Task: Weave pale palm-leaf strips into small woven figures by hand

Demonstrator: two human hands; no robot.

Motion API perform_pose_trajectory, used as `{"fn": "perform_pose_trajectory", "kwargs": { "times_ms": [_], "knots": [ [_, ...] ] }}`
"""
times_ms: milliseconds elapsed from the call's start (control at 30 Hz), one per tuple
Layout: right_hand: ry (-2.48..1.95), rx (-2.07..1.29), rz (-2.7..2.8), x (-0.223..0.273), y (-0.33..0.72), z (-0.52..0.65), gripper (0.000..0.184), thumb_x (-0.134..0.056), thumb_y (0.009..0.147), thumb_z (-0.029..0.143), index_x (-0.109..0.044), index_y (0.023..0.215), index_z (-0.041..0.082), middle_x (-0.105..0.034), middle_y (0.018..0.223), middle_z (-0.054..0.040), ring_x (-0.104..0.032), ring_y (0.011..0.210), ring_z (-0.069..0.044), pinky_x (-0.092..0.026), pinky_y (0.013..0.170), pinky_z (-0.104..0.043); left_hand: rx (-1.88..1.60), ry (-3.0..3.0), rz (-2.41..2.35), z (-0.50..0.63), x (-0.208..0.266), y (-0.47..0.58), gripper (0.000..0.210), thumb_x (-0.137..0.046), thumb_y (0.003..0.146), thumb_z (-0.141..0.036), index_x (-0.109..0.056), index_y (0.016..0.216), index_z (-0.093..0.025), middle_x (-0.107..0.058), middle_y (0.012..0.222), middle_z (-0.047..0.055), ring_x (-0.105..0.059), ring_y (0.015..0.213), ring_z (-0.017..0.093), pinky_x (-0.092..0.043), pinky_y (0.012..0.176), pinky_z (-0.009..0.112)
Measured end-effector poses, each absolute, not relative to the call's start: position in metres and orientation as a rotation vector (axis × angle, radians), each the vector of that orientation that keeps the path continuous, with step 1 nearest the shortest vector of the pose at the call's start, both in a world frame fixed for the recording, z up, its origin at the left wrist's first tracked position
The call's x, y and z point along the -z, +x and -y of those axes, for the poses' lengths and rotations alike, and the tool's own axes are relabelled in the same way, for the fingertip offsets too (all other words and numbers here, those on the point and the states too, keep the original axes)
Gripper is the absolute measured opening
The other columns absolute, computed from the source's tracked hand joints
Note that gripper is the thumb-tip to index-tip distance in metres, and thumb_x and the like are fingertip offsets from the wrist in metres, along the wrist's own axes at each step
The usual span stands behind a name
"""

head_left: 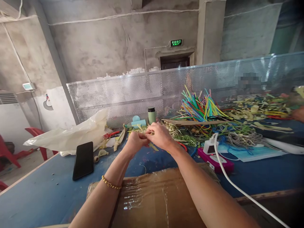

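Fingertips together, my left hand [136,143] and my right hand [159,136] meet over the far middle of the blue table [59,186]. Both are closed in a pinch. Whatever lies between the fingers is hidden or too small to make out. Pale green and yellowish strips [140,127] show just behind the hands. To their right spreads a tangled heap of green strips [190,138]. A green bottle with a black lid [151,116] stands behind my right hand, and a light blue container [138,123] sits beside it.
A taped cardboard sheet [152,196] lies under my forearms. Left are a black phone [83,161] and plastic bag [71,136]. Right are a magenta box [216,160], white cable [234,185], blue mask [254,153] and colourful strips [201,106]. Perforated metal panel [123,95] stands behind; another person's hand [298,114] appears far right.
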State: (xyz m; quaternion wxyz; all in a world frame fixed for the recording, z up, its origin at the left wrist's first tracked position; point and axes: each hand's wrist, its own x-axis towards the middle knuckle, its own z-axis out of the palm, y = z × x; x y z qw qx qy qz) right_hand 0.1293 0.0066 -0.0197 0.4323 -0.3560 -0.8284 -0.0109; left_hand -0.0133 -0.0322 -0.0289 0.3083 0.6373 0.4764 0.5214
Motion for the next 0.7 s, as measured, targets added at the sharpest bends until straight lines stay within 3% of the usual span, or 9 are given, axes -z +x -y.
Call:
{"fn": "perform_pose_trajectory", "kwargs": {
  "times_ms": [233, 700],
  "knots": [
    [-0.814, -0.393, 2.035, 0.020, 0.135, -0.019, 0.012, -0.063, 0.080, 0.016, -0.068, 0.069, 0.013, -0.067, 0.068, -0.0033, -0.057, 0.063, -0.014, -0.035, 0.057, -0.024, -1.379, 1.653, -1.107, 0.032, 0.027, -0.017, 0.011, -0.075, 0.065, -0.023, -0.075, 0.056, -0.016, -0.069, 0.058, 0.007, -0.055, 0.057, 0.015, -0.043, 0.062, 0.028],
    [-0.617, -0.490, 2.118, 0.023, 0.133, -0.020, 0.013, -0.061, 0.079, 0.010, -0.061, 0.067, 0.015, -0.058, 0.067, 0.0013, -0.051, 0.065, -0.012, -0.035, 0.059, -0.023, -1.294, 1.580, -1.106, 0.033, 0.027, -0.016, 0.002, -0.072, 0.055, -0.015, -0.073, 0.054, -0.013, -0.060, 0.052, 0.000, -0.048, 0.055, 0.010, -0.039, 0.060, 0.026]
  ]
}}
